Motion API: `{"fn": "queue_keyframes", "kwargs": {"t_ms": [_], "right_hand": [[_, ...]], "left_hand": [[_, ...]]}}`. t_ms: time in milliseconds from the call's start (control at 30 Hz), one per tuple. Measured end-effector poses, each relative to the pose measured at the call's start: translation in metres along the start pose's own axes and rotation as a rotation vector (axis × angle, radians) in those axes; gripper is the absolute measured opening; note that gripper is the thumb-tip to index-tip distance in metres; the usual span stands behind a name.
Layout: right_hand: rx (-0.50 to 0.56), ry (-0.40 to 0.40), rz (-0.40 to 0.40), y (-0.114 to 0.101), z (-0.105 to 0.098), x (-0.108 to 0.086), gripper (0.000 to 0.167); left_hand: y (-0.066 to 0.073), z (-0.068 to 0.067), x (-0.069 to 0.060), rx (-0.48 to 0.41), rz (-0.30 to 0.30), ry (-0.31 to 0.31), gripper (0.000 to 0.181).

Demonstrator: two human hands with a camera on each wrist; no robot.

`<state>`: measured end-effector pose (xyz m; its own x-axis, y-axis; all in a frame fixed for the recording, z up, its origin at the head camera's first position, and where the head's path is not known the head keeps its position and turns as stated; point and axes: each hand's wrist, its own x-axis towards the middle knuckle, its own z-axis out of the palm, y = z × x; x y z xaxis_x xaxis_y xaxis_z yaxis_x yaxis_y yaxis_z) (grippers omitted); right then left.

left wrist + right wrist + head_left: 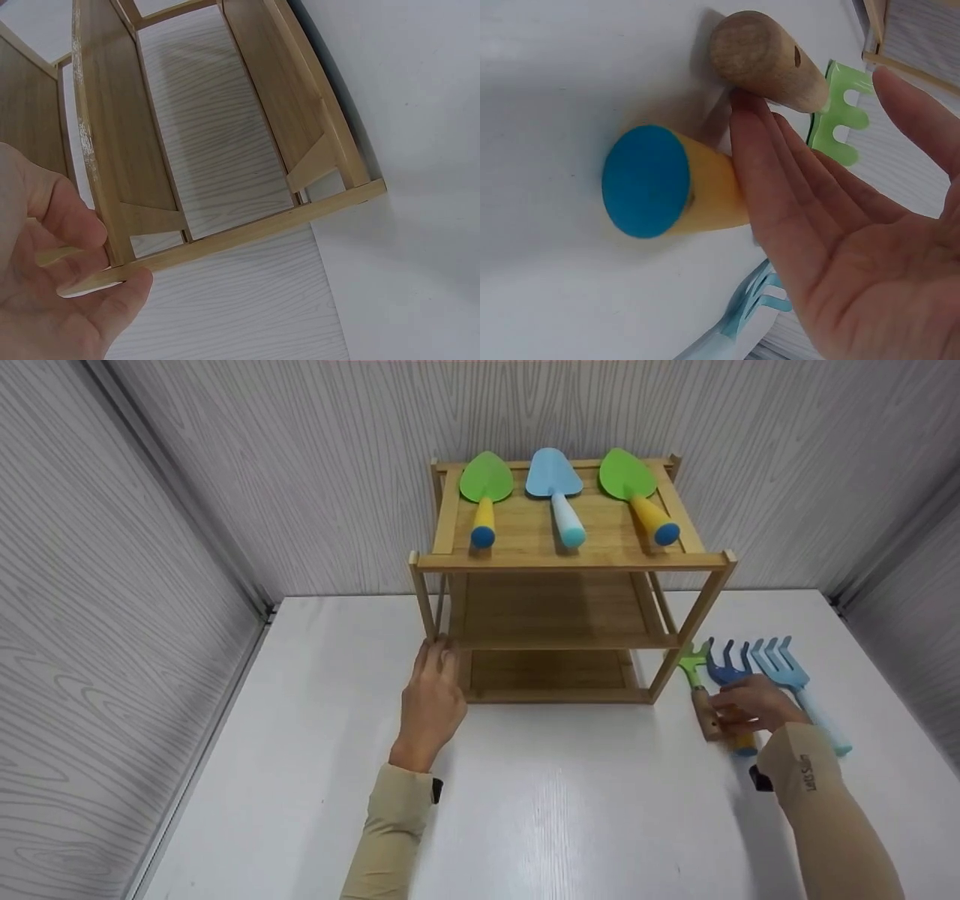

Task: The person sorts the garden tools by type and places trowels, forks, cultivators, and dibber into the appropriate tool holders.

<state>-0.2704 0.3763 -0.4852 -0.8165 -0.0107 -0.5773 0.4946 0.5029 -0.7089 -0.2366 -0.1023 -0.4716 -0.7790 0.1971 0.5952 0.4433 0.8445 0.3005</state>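
At the left front post of a wooden shelf rack (pixel 555 644), my left hand (pixel 433 697) grips the frame; in the left wrist view the thumb and fingers of the hand (pixel 67 270) pinch the rack's post (pixel 247 231). My right hand (pixel 757 701) is over the dark blue rake (pixel 726 671). In the right wrist view the hand (pixel 847 225) has extended fingers, the thumb apart, between a wooden handle (pixel 761 56) and a yellow handle with a blue end (pixel 705 184). The green rake (pixel 703 705) lies left of it, the light blue rake (pixel 817 712) right.
On the rack's top shelf lie a green trowel (pixel 487 478), a light blue trowel (pixel 553 474) and another green trowel (pixel 626 476), handles toward the front. The rack stands on a white table (pixel 555 810) near the back wall (pixel 337 472), with panels at both sides.
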Motion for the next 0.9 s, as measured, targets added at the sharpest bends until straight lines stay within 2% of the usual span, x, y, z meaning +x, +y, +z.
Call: {"fn": "queue_keyframes", "kwargs": {"t_ms": [233, 500, 900], "right_hand": [[-0.034, 0.032, 0.057, -0.006, 0.008, 0.009, 0.069], [-0.059, 0.047, 0.052, -0.008, 0.011, 0.013, 0.061], [-0.037, 0.063, 0.083, -0.004, 0.016, 0.019, 0.063]], "left_hand": [[0.0, -0.001, 0.0, -0.006, -0.002, 0.004, 0.037], [-0.001, 0.0, 0.0, 0.003, 0.009, 0.018, 0.043], [0.001, 0.0, 0.0, 0.011, 0.013, 0.004, 0.04]]}}
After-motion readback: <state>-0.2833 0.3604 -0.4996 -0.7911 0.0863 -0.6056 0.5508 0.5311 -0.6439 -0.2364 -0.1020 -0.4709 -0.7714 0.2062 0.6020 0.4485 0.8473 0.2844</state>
